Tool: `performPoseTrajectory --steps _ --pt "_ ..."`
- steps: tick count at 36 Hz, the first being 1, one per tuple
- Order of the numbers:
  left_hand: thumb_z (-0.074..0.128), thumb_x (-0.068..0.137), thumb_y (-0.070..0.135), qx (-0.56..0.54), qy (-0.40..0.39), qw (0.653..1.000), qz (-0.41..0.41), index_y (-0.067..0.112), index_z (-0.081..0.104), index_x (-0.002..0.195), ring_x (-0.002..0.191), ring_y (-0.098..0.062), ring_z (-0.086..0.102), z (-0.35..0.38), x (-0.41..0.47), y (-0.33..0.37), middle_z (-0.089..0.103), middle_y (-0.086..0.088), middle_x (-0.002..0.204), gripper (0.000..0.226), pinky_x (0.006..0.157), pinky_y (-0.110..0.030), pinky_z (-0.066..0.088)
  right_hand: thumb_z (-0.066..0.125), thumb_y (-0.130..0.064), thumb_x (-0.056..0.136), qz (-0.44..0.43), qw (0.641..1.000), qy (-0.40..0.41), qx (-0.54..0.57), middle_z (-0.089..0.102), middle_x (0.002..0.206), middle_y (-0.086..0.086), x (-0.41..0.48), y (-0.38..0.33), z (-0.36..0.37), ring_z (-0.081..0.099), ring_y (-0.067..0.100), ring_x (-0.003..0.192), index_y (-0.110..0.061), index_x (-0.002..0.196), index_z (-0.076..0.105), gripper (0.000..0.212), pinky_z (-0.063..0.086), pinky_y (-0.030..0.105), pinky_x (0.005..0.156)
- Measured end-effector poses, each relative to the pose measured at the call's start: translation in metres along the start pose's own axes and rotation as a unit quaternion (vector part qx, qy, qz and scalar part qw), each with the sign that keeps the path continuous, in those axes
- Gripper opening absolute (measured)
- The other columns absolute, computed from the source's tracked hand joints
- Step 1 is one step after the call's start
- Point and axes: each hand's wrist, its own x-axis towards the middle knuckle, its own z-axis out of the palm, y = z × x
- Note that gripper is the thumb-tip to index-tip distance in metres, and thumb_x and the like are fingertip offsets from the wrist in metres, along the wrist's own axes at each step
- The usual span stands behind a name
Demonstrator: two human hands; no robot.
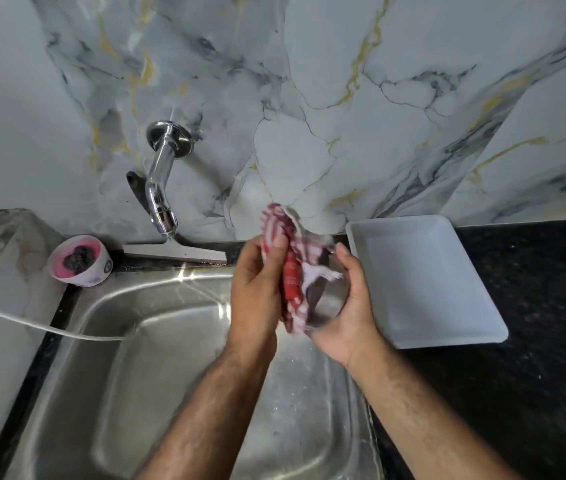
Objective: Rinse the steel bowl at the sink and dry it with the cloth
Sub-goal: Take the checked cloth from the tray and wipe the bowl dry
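Note:
A small steel bowl (330, 299) is cupped on its side in my right hand (354, 306), above the right rim of the sink (157, 358). My left hand (257, 289) presses a red and white checked cloth (292, 268) against the bowl's mouth. The cloth bunches up above both hands and hides most of the bowl's inside. The steel tap (160, 188) sticks out of the wall to the left of my hands, and no water runs from it.
A white rectangular tray (426, 282) lies on the black counter just right of my hands. A pink tub with a dark scrubber (79, 259) and a grey squeegee (177, 251) sit behind the sink. A white hose (42, 327) crosses the sink's left edge.

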Motion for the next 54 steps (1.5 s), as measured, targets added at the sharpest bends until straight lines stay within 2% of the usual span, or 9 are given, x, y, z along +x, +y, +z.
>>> performPoseTrajectory --steps 4,8,13,18,23,29,35,45,54 --pt "0.068 0.102 0.010 -0.029 0.057 0.993 0.104 0.008 0.069 0.115 0.087 -0.015 0.071 -0.011 0.015 -0.003 0.077 0.000 0.095 0.012 0.076 -0.029 0.060 0.075 -0.073 0.085 -0.024 0.998 -0.017 0.064 0.067 0.152 0.021 -0.006 -0.003 -0.001 0.065 0.046 0.136 -0.016 0.150 0.062 0.087 0.045 0.068 0.118" --pt "0.083 0.087 0.001 0.159 -0.064 0.977 0.126 0.013 0.074 0.112 0.099 -0.020 0.078 -0.009 0.011 -0.012 0.082 -0.001 0.105 0.029 0.087 -0.036 0.063 0.065 -0.078 0.091 -0.033 0.998 -0.030 0.042 0.076 0.139 0.015 -0.008 -0.005 0.008 0.072 0.033 0.128 -0.019 0.143 0.071 0.079 0.051 0.057 0.112" --pt "0.060 0.084 0.022 0.547 -0.126 0.726 0.397 0.010 0.079 0.106 0.086 -0.027 0.072 0.000 0.015 0.004 0.076 -0.009 0.102 0.031 0.067 -0.019 0.039 0.089 -0.049 0.079 -0.033 0.999 -0.032 -0.004 0.082 0.111 0.008 -0.010 -0.011 0.002 0.079 0.025 0.105 -0.021 0.118 0.083 0.048 0.057 0.044 0.092" --pt "0.074 0.083 0.012 0.737 -0.305 0.578 0.173 0.017 0.076 0.101 0.091 -0.028 0.073 0.020 0.030 0.028 0.076 -0.006 0.096 0.019 0.066 -0.024 0.041 0.093 -0.039 0.065 -0.060 0.995 -0.018 -0.081 0.083 0.095 0.006 -0.010 -0.020 0.001 0.079 0.026 0.085 -0.023 0.102 0.084 0.041 0.060 0.040 0.075" --pt "0.069 0.091 -0.012 0.334 -0.491 0.805 0.003 0.014 0.078 0.092 0.074 -0.012 0.073 0.002 0.051 0.041 0.078 0.001 0.083 0.028 0.075 -0.025 0.057 0.094 -0.038 0.067 -0.063 0.997 -0.021 -0.049 0.059 0.125 0.027 -0.020 -0.023 0.003 0.055 0.040 0.118 -0.012 0.119 0.070 0.063 0.037 0.059 0.108" --pt "0.074 0.097 0.005 0.144 -0.155 0.977 0.025 0.004 0.079 0.113 0.079 -0.017 0.079 0.051 0.035 -0.013 0.084 -0.009 0.096 0.017 0.066 -0.030 0.060 0.085 -0.046 0.079 -0.092 0.995 -0.017 -0.027 0.079 0.122 0.015 -0.015 -0.068 0.002 0.076 0.031 0.112 -0.015 0.128 0.078 0.059 0.062 0.049 0.094" --pt "0.064 0.099 0.003 -0.058 -0.085 0.994 0.028 0.010 0.071 0.117 0.096 -0.030 0.074 0.036 0.044 -0.004 0.076 -0.015 0.110 0.020 0.081 -0.044 0.060 0.080 -0.052 0.083 -0.146 0.987 0.048 0.048 0.082 0.117 0.019 -0.013 -0.094 -0.032 0.069 0.043 0.132 -0.017 0.100 0.088 0.040 0.043 0.076 0.114" --pt "0.076 0.086 0.019 0.099 -0.032 0.989 -0.103 0.005 0.067 0.120 0.095 -0.036 0.078 -0.002 0.061 -0.058 0.075 -0.022 0.117 0.038 0.083 -0.053 0.063 0.057 -0.028 0.109 -0.188 0.903 0.384 -0.046 0.070 0.101 0.000 0.011 -0.140 -0.134 0.069 0.014 0.086 -0.018 0.120 0.068 0.019 0.062 0.025 0.056" --pt "0.058 0.097 0.016 0.187 -0.004 0.970 -0.153 0.018 0.074 0.111 0.087 -0.028 0.081 -0.023 0.050 -0.090 0.084 -0.007 0.096 0.022 0.076 -0.044 0.062 0.051 -0.031 0.112 -0.132 0.855 0.440 -0.242 0.066 0.116 0.003 0.051 -0.155 -0.180 0.060 0.024 0.106 -0.016 0.136 0.065 0.032 0.059 0.046 0.098"
